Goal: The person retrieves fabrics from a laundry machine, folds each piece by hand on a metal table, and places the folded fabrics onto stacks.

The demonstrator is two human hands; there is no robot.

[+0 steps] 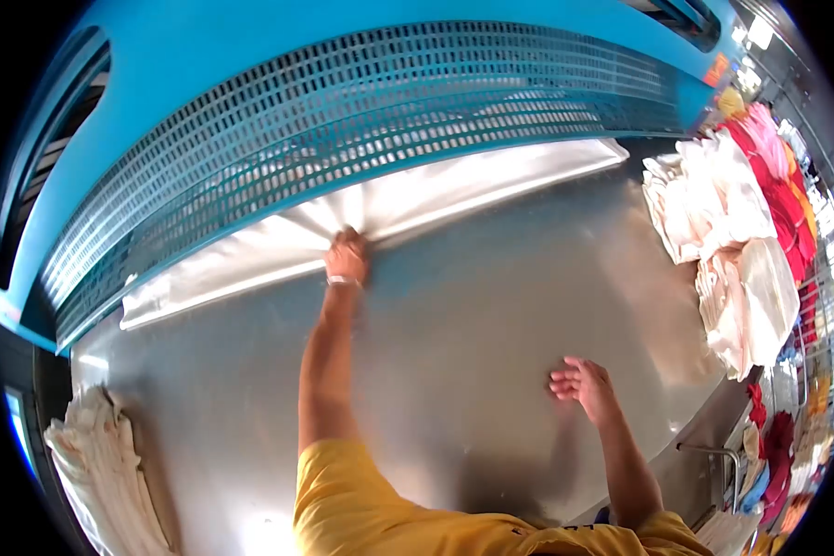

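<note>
A long strip of shiny white cloth (454,183) sticks out from under the blue slotted guard of a machine. My left hand (346,257) is closed on the near edge of the cloth, about midway along it, and creases fan out from the grip. Beyond the guard's lower edge the cloth's far part is hidden. My right hand (584,385) hovers over the metal table to the right, holding nothing, its fingers apart and slightly bent.
The blue guard (343,69) spans the far side of the metal table (473,306). Crumpled white cloths (718,213) are heaped at the right edge, with red and pink cloths (778,185) behind. Another white cloth pile (102,463) lies at the near left. A metal rail (713,452) stands at the lower right.
</note>
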